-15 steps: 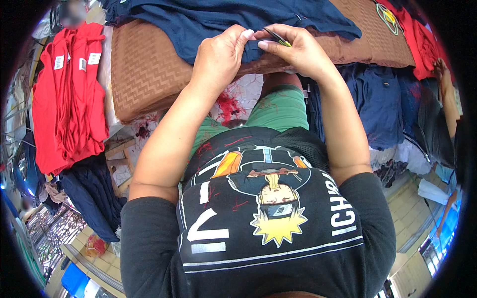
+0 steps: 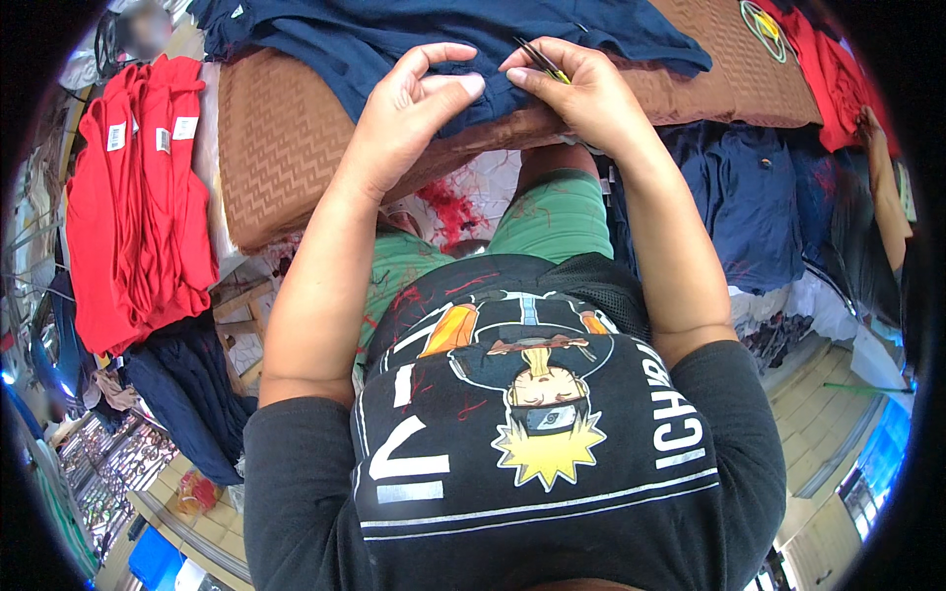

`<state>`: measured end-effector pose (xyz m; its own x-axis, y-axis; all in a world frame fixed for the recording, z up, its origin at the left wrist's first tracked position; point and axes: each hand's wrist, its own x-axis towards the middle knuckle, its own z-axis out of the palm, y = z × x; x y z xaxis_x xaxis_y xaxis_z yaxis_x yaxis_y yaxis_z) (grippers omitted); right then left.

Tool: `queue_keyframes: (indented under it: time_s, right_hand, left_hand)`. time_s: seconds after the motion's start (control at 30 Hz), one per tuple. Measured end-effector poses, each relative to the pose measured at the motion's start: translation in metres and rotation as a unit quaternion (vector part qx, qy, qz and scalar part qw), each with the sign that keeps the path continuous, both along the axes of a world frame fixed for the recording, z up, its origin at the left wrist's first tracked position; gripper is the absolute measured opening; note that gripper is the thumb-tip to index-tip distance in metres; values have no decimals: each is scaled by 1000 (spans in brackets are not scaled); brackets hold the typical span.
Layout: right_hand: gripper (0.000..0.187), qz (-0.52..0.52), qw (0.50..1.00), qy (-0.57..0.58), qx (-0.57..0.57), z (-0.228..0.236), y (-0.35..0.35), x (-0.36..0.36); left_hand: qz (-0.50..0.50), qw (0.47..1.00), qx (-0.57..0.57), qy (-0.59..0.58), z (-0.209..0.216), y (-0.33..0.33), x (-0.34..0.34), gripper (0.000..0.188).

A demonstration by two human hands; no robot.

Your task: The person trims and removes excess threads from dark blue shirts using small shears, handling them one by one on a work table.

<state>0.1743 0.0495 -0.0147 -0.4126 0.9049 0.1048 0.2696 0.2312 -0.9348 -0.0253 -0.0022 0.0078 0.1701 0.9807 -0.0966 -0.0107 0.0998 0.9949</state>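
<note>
"Our left hand [image 2: 404, 116]: thumb and forefinger apart, over the navy garment [image 2: 370, 49], upper middle of the frame."
"And our right hand [image 2: 587, 97]?"
"We hold a black-and-yellow tool [image 2: 541, 60] in it."
"Further out?"
"Brown cloth [image 2: 286, 148] under the navy garment; red garments [image 2: 138, 217], left."

We are working in a garment workshop: tagged red garments [image 2: 143, 246], navy garments [image 2: 729, 222] and red thread scraps [image 2: 453, 212] are surrounding us.

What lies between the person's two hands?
In the head view, navy cloth shows between the left hand and the right hand, which holds a slim black-and-yellow tool.
</note>
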Motion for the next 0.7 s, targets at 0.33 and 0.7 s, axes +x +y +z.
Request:
queue_keyframes:
  time_s: [0.33,0.7]
  right_hand:
    - [17,-111,981,10,160,15,-34,-12]
    - [15,-153,952,67,258,-2,-29,-26]
  left_hand:
    - [21,1000,18,-9,-8,-1,7,44]
    - [115,985,-3,-130,10,-14,38,46]
